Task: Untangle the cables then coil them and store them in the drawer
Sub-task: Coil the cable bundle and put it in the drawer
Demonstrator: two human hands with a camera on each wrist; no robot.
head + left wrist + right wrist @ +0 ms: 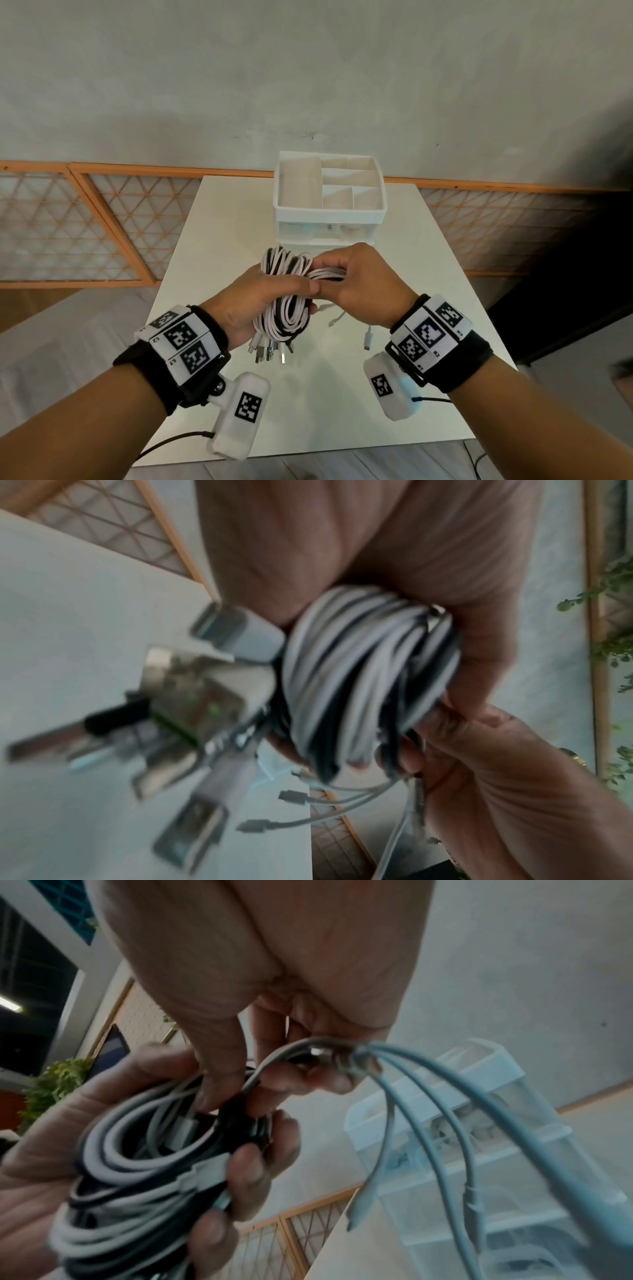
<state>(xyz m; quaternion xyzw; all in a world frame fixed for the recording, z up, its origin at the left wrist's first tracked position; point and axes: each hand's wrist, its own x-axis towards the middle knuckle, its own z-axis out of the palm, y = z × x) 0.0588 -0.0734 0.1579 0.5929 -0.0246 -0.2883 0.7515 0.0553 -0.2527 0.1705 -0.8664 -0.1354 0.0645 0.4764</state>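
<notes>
A coil of white and black cables is held above the white table. My left hand grips the coil, thumb across its middle; the left wrist view shows the coil with several USB plugs sticking out. My right hand pinches the loose white cable ends right beside the coil; thin leads with small plugs hang below it. The white drawer unit stands behind the hands, its clear drawers pushed in.
The drawer unit's top is an open tray with several compartments. An orange lattice panel runs along the grey wall behind the table. A dark cabinet stands at the right.
</notes>
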